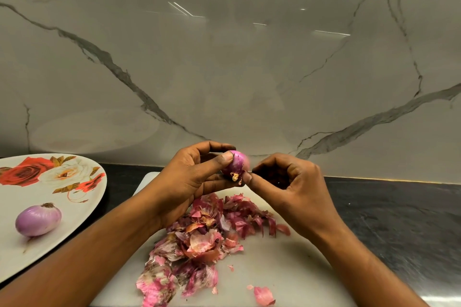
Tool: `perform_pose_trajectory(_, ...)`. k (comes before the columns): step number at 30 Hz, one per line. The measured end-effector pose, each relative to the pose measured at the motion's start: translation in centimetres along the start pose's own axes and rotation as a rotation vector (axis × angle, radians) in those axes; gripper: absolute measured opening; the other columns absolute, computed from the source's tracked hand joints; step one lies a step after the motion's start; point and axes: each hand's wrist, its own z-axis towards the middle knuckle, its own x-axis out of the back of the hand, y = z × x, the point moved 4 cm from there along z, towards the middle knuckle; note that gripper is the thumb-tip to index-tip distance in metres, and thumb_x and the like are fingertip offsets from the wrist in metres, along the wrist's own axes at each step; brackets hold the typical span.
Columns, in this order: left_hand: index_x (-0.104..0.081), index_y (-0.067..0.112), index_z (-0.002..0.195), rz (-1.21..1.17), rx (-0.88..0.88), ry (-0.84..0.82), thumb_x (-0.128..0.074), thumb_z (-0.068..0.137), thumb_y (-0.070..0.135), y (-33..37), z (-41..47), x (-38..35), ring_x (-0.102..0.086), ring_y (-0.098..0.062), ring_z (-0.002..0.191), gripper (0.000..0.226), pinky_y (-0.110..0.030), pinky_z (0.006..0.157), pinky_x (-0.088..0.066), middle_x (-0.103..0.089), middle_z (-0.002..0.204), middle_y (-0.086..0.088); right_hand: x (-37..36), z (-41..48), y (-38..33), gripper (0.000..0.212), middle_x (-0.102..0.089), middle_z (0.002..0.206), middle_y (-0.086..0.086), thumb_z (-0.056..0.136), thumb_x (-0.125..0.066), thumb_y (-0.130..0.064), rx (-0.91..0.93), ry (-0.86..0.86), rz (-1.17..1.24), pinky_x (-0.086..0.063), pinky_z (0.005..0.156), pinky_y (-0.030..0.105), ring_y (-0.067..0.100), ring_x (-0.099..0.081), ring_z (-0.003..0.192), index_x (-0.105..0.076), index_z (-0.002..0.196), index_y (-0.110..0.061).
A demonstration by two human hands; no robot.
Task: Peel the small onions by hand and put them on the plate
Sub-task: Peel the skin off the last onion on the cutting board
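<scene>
A small onion (235, 164), purple-pink with its pale root end turned toward the camera, is held up above the far edge of a white cutting board (274, 262). It is enclosed by the left grip (197, 177): the thumb is pressed across its top and the fingers are curled behind and beneath it. The right grip (291, 189) is drawn narrow, its fingers curled inward, and its thumb tip is set against the onion's skin just beside the root; whether a strip of skin is pinched there cannot be told. A loose heap of onion peels (207, 237), pink, purple and papery brown, is spread over the middle of the board below both grips, and one stray peel (264, 295) is seen apart from it near the front edge. To the left, a white plate (12, 197) printed with red and white roses is placed on the dark desk (386, 219), and a single peeled onion (38, 219) is laid on it. A grey-veined marble wall (224, 57) is seen behind.
</scene>
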Motion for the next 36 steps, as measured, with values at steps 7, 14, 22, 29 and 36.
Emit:
perform_pose_trajectory(7,-0.066,0.01,0.131,0.03,0.001,-0.033,-0.068,0.093,0.022,-0.22,0.17,0.11,-0.077,-0.033,0.107,0.039,-0.041,0.092,-0.064,-0.076,0.12,-0.015,-0.57,0.01,0.2,0.028,-0.077,0.081,-0.009,0.084,-0.079,-0.052,-0.078,-0.1,-0.027,-0.063,0.067,0.026,0.01,-0.075,0.077,-0.079,0.093,-0.025)
perform_pose_trajectory(14,-0.065,0.008,0.131,-0.007,0.032,-0.028,-0.065,0.098,0.022,-0.02,0.16,0.04,-0.076,-0.042,0.105,0.036,-0.041,0.088,-0.065,-0.074,0.119,-0.024,-0.24,0.07,0.53,0.005,-0.078,0.08,-0.007,0.095,-0.076,-0.021,-0.062,-0.073,-0.007,-0.066,0.07,0.04,0.014,-0.076,0.075,-0.081,0.096,-0.021)
perform_pose_trajectory(22,-0.067,0.006,0.128,-0.048,0.066,-0.016,-0.057,0.103,0.026,-0.02,0.07,0.07,-0.077,-0.037,0.093,0.034,-0.033,0.079,-0.067,-0.077,0.112,-0.024,0.16,0.21,0.61,0.008,-0.077,0.078,-0.002,0.096,-0.073,-0.013,-0.062,-0.019,0.054,-0.064,0.066,0.031,0.016,-0.077,0.073,-0.08,0.091,-0.015)
perform_pose_trajectory(29,-0.07,0.007,0.127,-0.012,0.064,-0.023,-0.065,0.093,0.034,-0.13,0.15,0.12,-0.076,-0.034,0.09,0.044,-0.033,0.079,-0.067,-0.076,0.111,-0.024,-0.05,0.02,0.71,0.005,-0.078,0.076,-0.003,0.089,-0.084,-0.022,-0.066,-0.087,0.039,-0.063,0.061,0.033,0.018,-0.077,0.073,-0.082,0.087,-0.018)
perform_pose_trajectory(36,-0.071,0.006,0.125,0.039,0.037,-0.044,-0.068,0.094,0.028,-0.07,0.05,0.04,-0.077,-0.038,0.102,0.037,-0.036,0.084,-0.066,-0.077,0.115,-0.02,0.08,0.1,0.73,0.009,-0.078,0.089,-0.005,0.088,-0.085,-0.021,-0.037,-0.058,0.105,-0.067,0.072,0.042,0.02,-0.078,0.086,-0.079,0.096,-0.02)
